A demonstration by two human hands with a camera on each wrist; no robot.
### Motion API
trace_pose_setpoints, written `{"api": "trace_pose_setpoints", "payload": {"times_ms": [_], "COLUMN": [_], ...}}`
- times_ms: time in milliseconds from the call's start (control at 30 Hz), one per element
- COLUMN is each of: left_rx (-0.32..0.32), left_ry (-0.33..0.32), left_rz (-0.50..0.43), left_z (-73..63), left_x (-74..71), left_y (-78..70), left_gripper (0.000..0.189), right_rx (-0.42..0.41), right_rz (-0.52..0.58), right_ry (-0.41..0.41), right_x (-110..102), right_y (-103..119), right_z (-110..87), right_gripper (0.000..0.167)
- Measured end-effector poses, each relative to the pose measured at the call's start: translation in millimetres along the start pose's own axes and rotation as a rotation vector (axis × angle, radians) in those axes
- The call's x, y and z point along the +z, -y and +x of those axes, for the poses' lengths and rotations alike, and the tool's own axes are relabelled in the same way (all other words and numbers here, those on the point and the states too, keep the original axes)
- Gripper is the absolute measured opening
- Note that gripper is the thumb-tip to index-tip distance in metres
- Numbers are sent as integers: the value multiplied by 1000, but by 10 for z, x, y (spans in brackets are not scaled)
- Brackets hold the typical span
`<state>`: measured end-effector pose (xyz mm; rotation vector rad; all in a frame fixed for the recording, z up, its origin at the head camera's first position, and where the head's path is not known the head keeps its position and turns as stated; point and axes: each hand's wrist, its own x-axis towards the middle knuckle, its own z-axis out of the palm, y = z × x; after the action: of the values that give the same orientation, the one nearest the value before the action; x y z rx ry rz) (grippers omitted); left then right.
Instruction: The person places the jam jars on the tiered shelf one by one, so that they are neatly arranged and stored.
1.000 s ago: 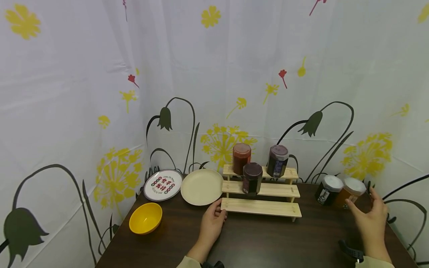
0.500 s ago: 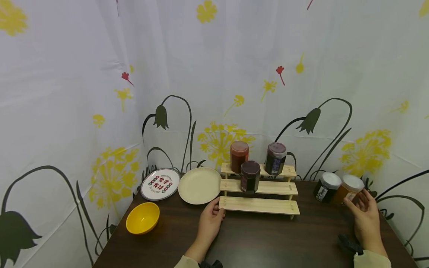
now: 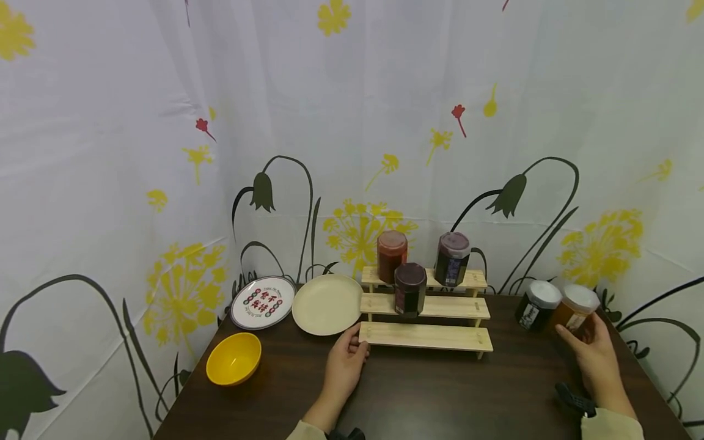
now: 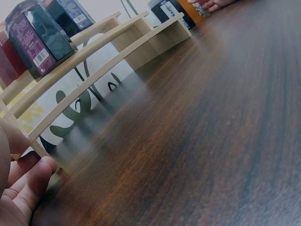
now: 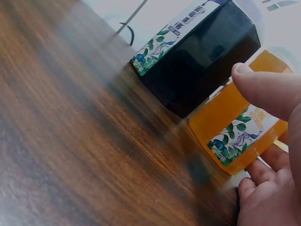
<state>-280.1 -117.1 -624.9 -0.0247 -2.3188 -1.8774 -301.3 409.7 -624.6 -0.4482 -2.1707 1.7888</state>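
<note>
At the right of the head view, my right hand [image 3: 595, 353] grips a jar [image 3: 575, 307] with orange contents and a whitish lid. In the right wrist view the thumb lies across the front of this orange jar [image 5: 235, 127], and the other fingers curl along its far side, partly hidden. A dark jar [image 3: 538, 305] with a white lid stands right beside it. My left hand [image 3: 344, 365] pinches the left end of a three-step wooden display stand [image 3: 426, 336]. Seen from the left wrist, fingertips [image 4: 44, 169] close around the stand's end near the table.
On the stand's top step are a red-brown jar [image 3: 392, 256] and a dark purple jar [image 3: 453, 260]; another dark jar [image 3: 410, 289] occupies the middle step. Leftward lie a cream plate [image 3: 327, 304], a patterned white plate [image 3: 263, 302] and a yellow bowl [image 3: 234, 359]. A printed curtain hangs behind.
My right hand has moved left and in against the orange jar, its spread thumb and fingers closing round it. The left hand keeps its place on the stand; the head view has shifted slightly.
</note>
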Motion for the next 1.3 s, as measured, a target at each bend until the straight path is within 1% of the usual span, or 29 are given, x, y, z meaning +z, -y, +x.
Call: {"api": "trace_pose_setpoints", "payload": {"times_ms": [100, 200, 300, 400, 500, 600, 733, 867, 1000, 1200, 1300], "left_rx": [14, 4, -7, -7, -7, -15, -13, -11, -5, 4, 8], "left_ry": [-7, -9, -1, 3, -2, -4, -3, -1, -1, 0, -2], "left_rz": [17, 21, 12, 0, -3, 4, 8, 1, -2, 1, 5], "left_z": [13, 17, 10, 17, 18, 13, 10, 23, 29, 27, 28], "left_x": [3, 4, 9, 11, 12, 12, 13, 16, 14, 18, 18], "left_y": [-7, -12, -4, 5, 4, -3, -5, 9, 30, 36, 32], "left_gripper": [48, 48, 48, 49, 49, 49, 49, 49, 49, 49, 49], "right_rx": [9, 41, 68, 69, 46, 41, 59, 94, 107, 82, 47], "right_rz": [-32, -56, -115, -189, -238, -258, -270, -204, -69, 38, 113], "right_ry": [-8, -35, -66, -112, -162, -193, -216, -248, -286, -329, -354], "right_x": [-7, 6, 33, 83, 126, 146, 148, 145, 137, 145, 156], "right_y": [12, 33, 65, 112, 142, 154, 174, 178, 149, 114, 117], "right_z": [33, 50, 53, 72, 76, 56, 1, -54, -102, -150, -158], "right_gripper": [95, 94, 91, 87, 83, 81, 81, 79, 74, 76, 72]}}
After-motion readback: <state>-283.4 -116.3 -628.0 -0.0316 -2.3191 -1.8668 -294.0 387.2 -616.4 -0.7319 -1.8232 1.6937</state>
